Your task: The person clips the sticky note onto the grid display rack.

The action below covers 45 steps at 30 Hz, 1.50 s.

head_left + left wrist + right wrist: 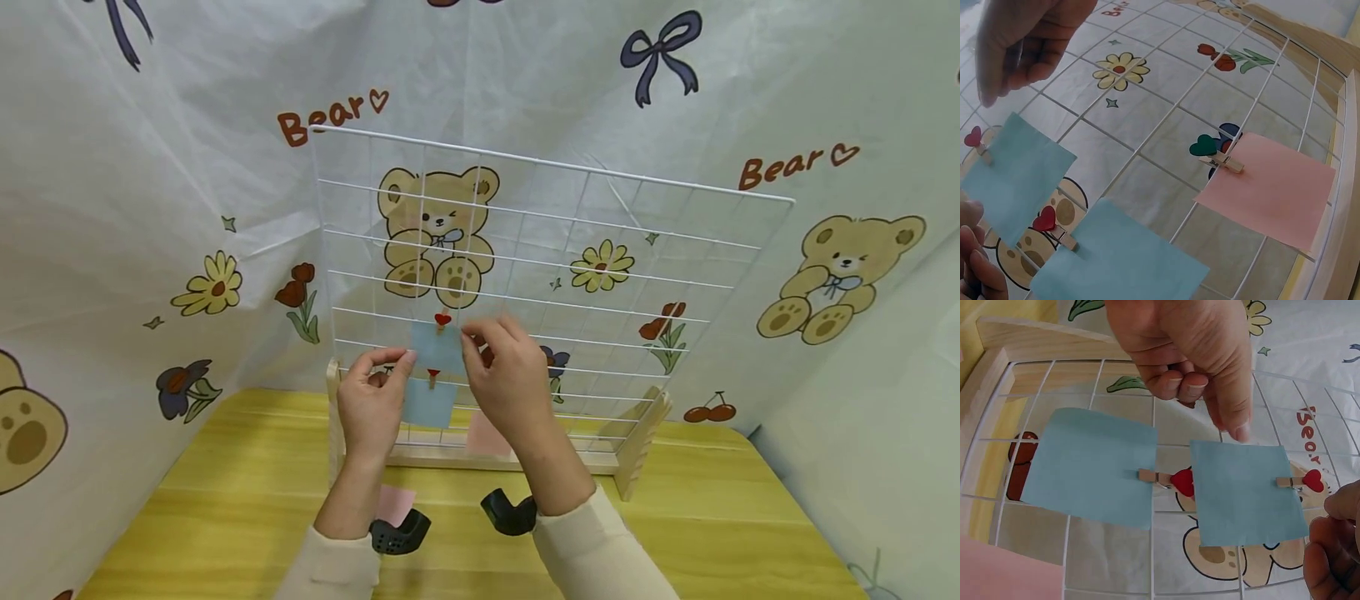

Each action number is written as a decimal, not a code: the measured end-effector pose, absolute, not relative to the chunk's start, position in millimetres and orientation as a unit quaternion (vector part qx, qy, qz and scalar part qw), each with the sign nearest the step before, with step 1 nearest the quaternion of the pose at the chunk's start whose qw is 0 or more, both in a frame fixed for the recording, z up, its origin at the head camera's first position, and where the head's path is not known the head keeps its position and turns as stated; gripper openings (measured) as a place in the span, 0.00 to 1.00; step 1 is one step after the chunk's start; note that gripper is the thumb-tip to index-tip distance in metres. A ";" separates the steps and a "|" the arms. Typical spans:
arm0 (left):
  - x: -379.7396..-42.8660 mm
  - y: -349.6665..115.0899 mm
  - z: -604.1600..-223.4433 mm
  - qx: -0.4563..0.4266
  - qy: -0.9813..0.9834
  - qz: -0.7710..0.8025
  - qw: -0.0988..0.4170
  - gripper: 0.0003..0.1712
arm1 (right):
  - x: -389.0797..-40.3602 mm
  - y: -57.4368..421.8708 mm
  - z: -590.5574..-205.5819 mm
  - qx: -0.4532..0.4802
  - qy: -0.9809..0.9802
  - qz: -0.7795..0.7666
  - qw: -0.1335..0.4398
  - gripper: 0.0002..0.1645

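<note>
On a white wire grid [555,218], a light blue note [437,343] hangs from a small wooden clothespin [1290,482] with a red heart. My left hand [371,408] is at its left edge, thumb tip [1241,432] right at the paper, other fingers bent. Beside the upper right corner is my right hand [510,379], thumb and index close together and slightly apart from the note in the left wrist view. Directly below hangs a second light blue note [1094,465] on another red-heart clothespin [1055,229].
A pink note [1272,190] with a green-heart clothespin [1215,154] hangs low on the grid. Wooden feet [643,446] support the grid on a yellow wood-grain table [247,483]. Another pink note [396,505] lies near my left wrist. Bear-printed cloth [525,75] hangs behind.
</note>
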State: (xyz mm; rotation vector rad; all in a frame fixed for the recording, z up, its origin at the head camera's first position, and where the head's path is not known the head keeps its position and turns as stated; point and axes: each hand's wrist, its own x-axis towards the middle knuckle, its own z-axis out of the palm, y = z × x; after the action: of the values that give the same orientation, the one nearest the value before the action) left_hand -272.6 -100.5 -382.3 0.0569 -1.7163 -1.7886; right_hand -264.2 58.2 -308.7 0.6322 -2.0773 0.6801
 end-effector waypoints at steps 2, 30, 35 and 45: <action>-271.1 -100.4 -381.6 0.020 -0.654 -0.683 0.325 0.12 | -262.6 60.4 -313.2 0.248 -0.831 0.272 0.418 0.03; -263.9 -94.0 -379.8 -0.011 -0.655 -0.680 0.328 0.10 | -234.2 89.1 -424.9 0.149 -0.872 0.325 0.335 0.04; -259.0 -95.3 -378.9 -0.010 -0.665 -0.671 0.327 0.10 | -225.6 101.3 -442.9 0.121 -0.874 0.334 0.332 0.06; -249.1 -99.7 -382.3 -0.013 -0.671 -0.667 0.324 0.11 | -217.8 126.5 -452.1 0.105 -0.888 0.327 0.305 0.05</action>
State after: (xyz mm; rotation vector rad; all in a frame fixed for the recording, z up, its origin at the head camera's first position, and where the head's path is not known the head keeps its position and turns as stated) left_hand -249.1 -99.7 -382.3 -0.0339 -1.7604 -1.7503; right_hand -217.8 126.5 -452.1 0.2779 -2.3521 0.8662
